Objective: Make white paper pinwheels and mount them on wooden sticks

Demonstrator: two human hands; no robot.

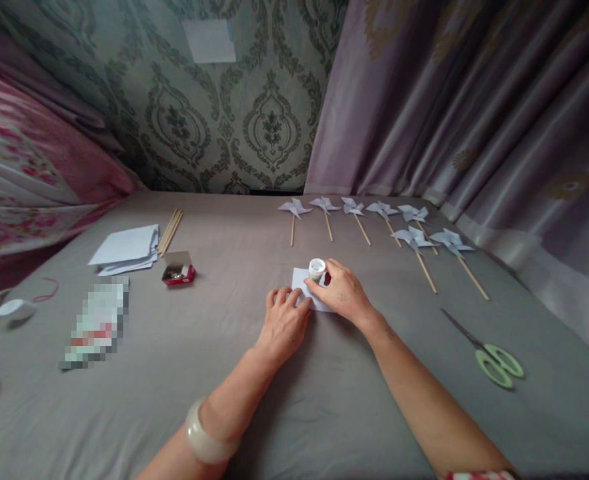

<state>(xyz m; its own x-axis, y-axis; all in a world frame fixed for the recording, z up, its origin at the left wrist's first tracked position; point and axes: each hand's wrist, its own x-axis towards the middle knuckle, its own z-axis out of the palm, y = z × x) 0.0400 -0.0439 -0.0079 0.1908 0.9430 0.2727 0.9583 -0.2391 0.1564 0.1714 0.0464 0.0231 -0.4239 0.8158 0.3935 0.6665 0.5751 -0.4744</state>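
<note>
A small white square of paper (pixel 300 275) lies on the grey cloth in front of me. My right hand (pixel 345 292) is closed around a small white round container (pixel 317 269) and holds it upright on the paper. The container's pale ring-shaped top faces up; its kind is unclear. Something dark red shows beside it under my right fingers. My left hand (pixel 287 319) rests with bent, slightly parted fingers at the paper's lower left edge, touching it and gripping nothing. Part of the paper is hidden under both hands.
Several white paper pinwheels (pixel 413 239) on sticks lie at the back right, with green-handled scissors (pixel 494 363) nearer. To the left are folded white papers (pixel 127 247), wooden sticks (pixel 171 231), an open red box (pixel 178 274) of small metal pieces, and a blurred packet (pixel 99 323).
</note>
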